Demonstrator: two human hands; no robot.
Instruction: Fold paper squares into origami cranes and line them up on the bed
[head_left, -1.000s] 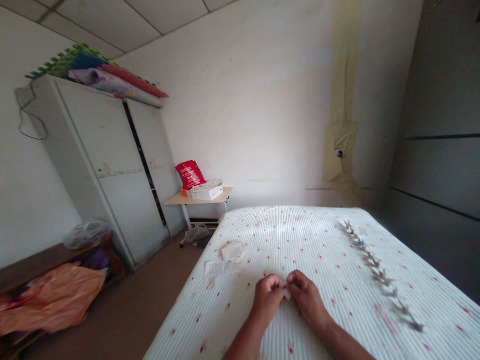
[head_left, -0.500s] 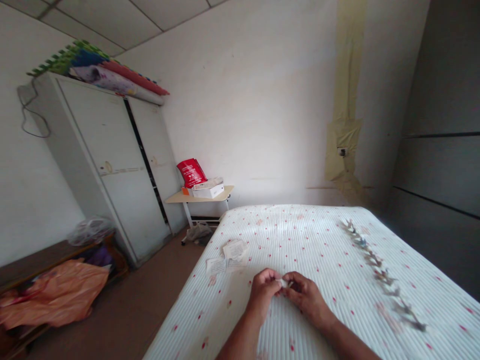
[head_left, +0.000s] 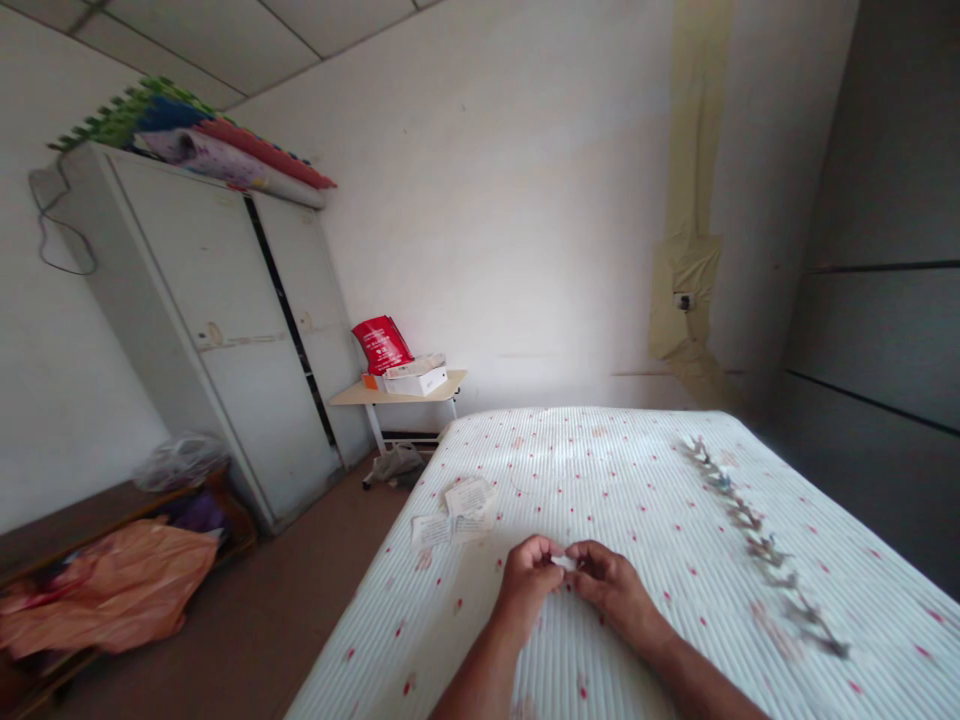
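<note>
Between my two hands is a small piece of white paper (head_left: 564, 563), pinched at both ends above the bed (head_left: 637, 610). My left hand (head_left: 531, 572) is closed on its left side, thumb against fingers. On the other side my right hand (head_left: 606, 580) grips it with thumb and forefinger. How the paper is folded is too small to make out. Beyond my left hand, several printed paper sheets (head_left: 471, 500) lie on the striped, red-dotted cover. To the right, several small folded paper figures (head_left: 763, 545) stand in a slanting row.
A small table (head_left: 352, 395) against the wall bears a red bag (head_left: 382, 343) and a white box (head_left: 417, 380). At left stands a grey cabinet (head_left: 217, 300) with rolled mats on top. An orange plastic bag (head_left: 112, 590) lies at the lower left.
My fingers have shifted slightly on the paper, and a little more of its white surface shows between them. The sheets and the row of figures have stayed put.
</note>
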